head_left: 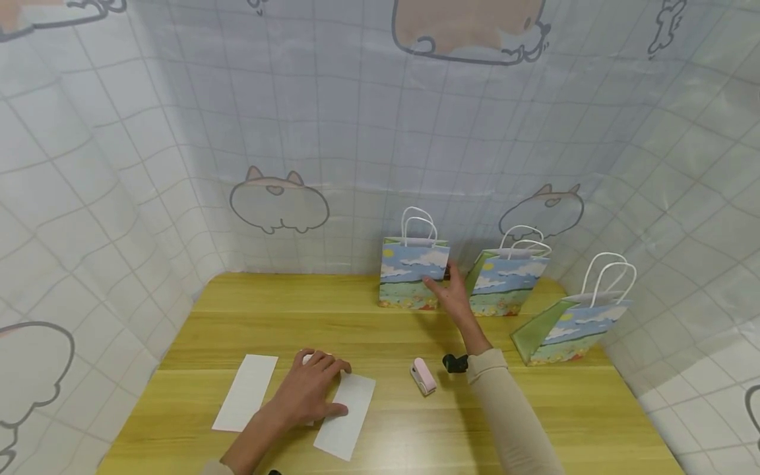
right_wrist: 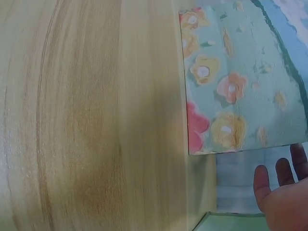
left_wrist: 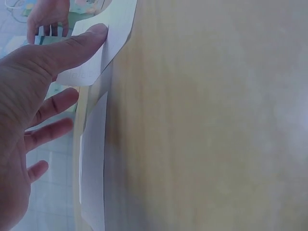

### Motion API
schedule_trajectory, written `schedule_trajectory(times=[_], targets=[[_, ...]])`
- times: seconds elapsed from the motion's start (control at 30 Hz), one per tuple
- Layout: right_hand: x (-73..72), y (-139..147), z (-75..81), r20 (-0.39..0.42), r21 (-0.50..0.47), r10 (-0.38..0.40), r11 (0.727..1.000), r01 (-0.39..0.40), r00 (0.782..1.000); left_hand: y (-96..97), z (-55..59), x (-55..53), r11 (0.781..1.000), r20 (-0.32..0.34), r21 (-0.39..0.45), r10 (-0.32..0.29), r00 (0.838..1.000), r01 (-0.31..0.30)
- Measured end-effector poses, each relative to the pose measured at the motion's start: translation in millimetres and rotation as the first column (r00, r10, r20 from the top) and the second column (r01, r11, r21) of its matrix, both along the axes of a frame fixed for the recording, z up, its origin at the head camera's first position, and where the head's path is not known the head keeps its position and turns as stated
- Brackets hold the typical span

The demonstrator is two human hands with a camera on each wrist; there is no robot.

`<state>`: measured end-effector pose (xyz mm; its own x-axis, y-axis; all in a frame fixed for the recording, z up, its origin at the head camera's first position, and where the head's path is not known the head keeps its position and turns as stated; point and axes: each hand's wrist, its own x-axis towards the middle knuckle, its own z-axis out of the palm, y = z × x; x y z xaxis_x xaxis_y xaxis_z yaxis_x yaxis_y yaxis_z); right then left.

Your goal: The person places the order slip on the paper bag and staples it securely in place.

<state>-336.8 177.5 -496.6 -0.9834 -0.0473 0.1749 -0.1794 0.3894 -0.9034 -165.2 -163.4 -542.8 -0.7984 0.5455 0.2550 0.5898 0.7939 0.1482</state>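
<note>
My left hand [head_left: 309, 392] is over the left half of the table. Its thumb lies on a white paper slip [head_left: 347, 419], pinching it against a finger hidden behind; in the left wrist view the slip [left_wrist: 120, 29] curves up from the table. The other fingers are spread apart. A second white slip [head_left: 245, 392] lies flat to the left, and part of another white piece shows under the hand. At the back, my right hand [head_left: 454, 297] is at the right edge of an upright gift bag [head_left: 410, 277], thumb in front, fingers [right_wrist: 284, 172] loosely extended beside it.
Two similar gift bags with white handles stand to the right, one near the back [head_left: 507, 284] and one further forward [head_left: 582, 333]. A small pink stapler [head_left: 423, 377] lies mid-table, with a black wrist camera [head_left: 455, 363] under the right arm. Patterned curtain [head_left: 350, 132] encloses the table.
</note>
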Motion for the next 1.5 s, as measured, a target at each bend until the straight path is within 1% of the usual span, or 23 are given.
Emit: schedule_trajectory(times=[0.13, 0.23, 0.47, 0.6, 0.8, 0.93, 1.03, 1.2, 1.3, 1.37, 1.5], targets=[[-0.1, 1, -3.8, -0.029, 0.010, 0.006, 1.000, -0.006, 1.000, 0.3, -1.7, 0.2, 1.000, -0.007, 0.004, -0.003, 1.000, 0.003], [-0.2, 2, -6.3, -0.048, -0.006, 0.026, 1.000, -0.026, 0.998, 0.4, -3.2, 0.2, 1.000, -0.015, 0.015, -0.008, 1.000, 0.009], [2.9, 3, -5.2, -0.068, -0.045, 0.074, 0.996, -0.077, 0.995, 2.0, -5.6, 0.0, 0.996, -0.060, 0.063, -0.053, 0.997, 0.057], [4.5, 2, -3.1, -0.088, -0.066, 0.087, 0.993, -0.093, 0.992, 3.0, -5.6, 0.0, 0.996, -0.046, 0.069, -0.054, 0.997, 0.057], [5.7, 3, -0.3, -0.124, -0.057, 0.082, 0.994, -0.090, 0.989, 4.0, -4.2, -0.4, 0.996, -0.019, 0.075, -0.037, 0.999, 0.038], [7.4, 5, 1.7, -0.148, -0.079, 0.081, 0.992, -0.094, 0.986, 4.6, -2.3, -1.3, 0.996, -0.015, 0.083, -0.037, 0.999, 0.038], [8.6, 6, 3.6, -0.157, -0.098, 0.090, 0.990, -0.106, 0.983, 4.5, -0.8, -2.3, 0.994, -0.024, 0.098, -0.038, 0.999, 0.040], [9.1, 8, 5.9, -0.144, -0.106, 0.105, 0.987, -0.121, 0.984, 4.0, 2.4, -4.1, 0.985, -0.055, 0.158, -0.054, 0.997, 0.063], [10.9, 9, 9.7, -0.131, -0.110, 0.120, 0.985, -0.135, 0.984, 4.0, 4.1, -5.1, 0.981, -0.069, 0.182, -0.058, 0.996, 0.070], [16.8, 7, 17.8, -0.127, -0.108, 0.130, 0.984, -0.144, 0.983, 4.2, 5.0, -5.7, 0.980, -0.074, 0.186, -0.056, 0.996, 0.068], [29.4, 4, 33.3, -0.119, -0.103, 0.139, 0.983, -0.151, 0.983, 5.4, 7.4, -5.8, 0.981, -0.062, 0.189, -0.040, 0.997, 0.051]])
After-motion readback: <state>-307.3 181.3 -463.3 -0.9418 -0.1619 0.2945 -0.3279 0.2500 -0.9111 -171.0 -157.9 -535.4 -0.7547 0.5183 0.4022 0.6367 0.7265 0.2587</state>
